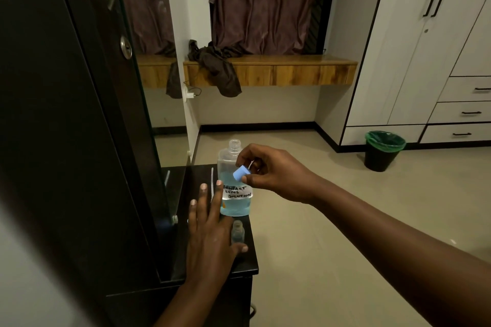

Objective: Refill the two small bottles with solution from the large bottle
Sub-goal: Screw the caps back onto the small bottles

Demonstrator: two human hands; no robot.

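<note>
**Cap off, big bottle open**

The large bottle (pixel 234 180) stands uncapped at the back of the dark desk (pixel 245 260), blue solution filling about its lower half, a handwritten label on its front. Just right of its neck, the right hand (pixel 271 171) pinches the blue cap (pixel 241 173) between thumb and curled fingers (pixel 245 156). The left hand (pixel 210 236) lies flat with straight fingers, fingertips touching the big bottle's left side. One small bottle (pixel 237 232) stands open just in front of it, beside the left thumb.
</note>
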